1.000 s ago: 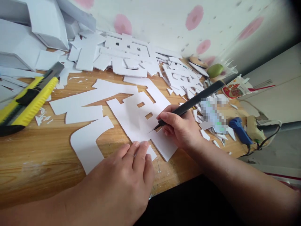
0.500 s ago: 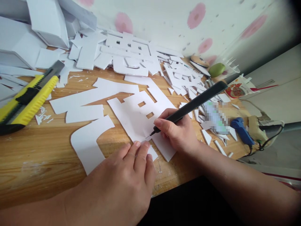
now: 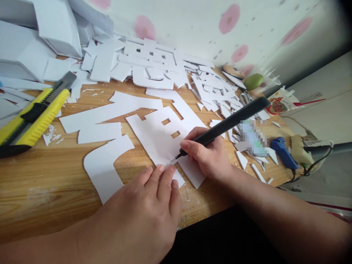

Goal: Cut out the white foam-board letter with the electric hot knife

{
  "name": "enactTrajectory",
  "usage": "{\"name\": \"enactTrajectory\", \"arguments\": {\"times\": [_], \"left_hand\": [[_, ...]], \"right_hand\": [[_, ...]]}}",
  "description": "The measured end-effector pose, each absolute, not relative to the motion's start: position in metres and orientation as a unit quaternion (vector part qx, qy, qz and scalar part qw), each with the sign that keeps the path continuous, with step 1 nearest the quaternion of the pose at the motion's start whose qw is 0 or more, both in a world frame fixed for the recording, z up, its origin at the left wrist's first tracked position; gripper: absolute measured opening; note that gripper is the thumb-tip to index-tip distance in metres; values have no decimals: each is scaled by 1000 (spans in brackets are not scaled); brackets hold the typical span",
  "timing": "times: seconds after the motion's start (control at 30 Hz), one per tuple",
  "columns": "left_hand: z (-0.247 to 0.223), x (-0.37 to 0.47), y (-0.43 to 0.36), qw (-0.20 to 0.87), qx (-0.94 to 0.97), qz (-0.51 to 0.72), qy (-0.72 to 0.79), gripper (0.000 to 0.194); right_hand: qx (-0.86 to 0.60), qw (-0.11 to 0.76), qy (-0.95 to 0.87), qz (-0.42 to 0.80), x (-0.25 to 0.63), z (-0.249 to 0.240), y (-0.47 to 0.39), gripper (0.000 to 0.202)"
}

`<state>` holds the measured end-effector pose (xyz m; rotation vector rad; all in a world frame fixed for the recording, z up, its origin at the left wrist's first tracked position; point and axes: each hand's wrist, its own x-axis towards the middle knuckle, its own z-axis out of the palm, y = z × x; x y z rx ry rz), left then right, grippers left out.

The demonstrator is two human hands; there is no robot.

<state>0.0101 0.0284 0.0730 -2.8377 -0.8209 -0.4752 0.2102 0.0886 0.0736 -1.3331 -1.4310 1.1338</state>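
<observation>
Far left of the windowed board [image 3: 158, 137], we note a yellow cutter knife [image 3: 34, 119], its blade end pointing away from us. Beyond it, same side of the board, large white box-like forms [image 3: 20, 47]. Between knife and board: fine white shavings [image 3: 52, 135], a zigzag white piece [image 3: 110, 112] and, nearer us, a bent white piece [image 3: 103, 165] running to the wrist. Behind the board we see a loose heap of white cut-outs [image 3: 156, 66], several with small holes.

Left hand [image 3: 150, 203]: palm down, fingers nearly together, fingertips pressing the board's near end. The board lies flat on the wooden table [image 3: 55, 190], two small rectangular openings in its right half.

Right hand [image 3: 206, 156], over the board's right side: closed in a pen grip on a slim black tool [image 3: 228, 123]. We place its thin tip at the board's surface, just beside the left fingertips; depth of cut, if any, we cannot tell.

Right of the board: more white scraps [image 3: 242, 159], a green oval object [image 3: 252, 82] farther back, a printed paper cup [image 3: 280, 102], a blue corded item [image 3: 283, 152].
</observation>
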Motion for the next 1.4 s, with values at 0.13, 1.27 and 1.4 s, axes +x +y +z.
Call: {"name": "enactTrajectory", "arguments": {"times": [0.13,1.27,1.4], "left_hand": [[73,9,25,77,-945,-155,-278,39],[69,11,27,68,-946,-154,-277,38],[69,9,27,71,-947,-139,-280,37]], "right_hand": [[-540,426,-572,447,209,75,88,25],[-556,419,-555,456,209,76,94,27],[-563,419,-546,458,209,76,95,27]]}}
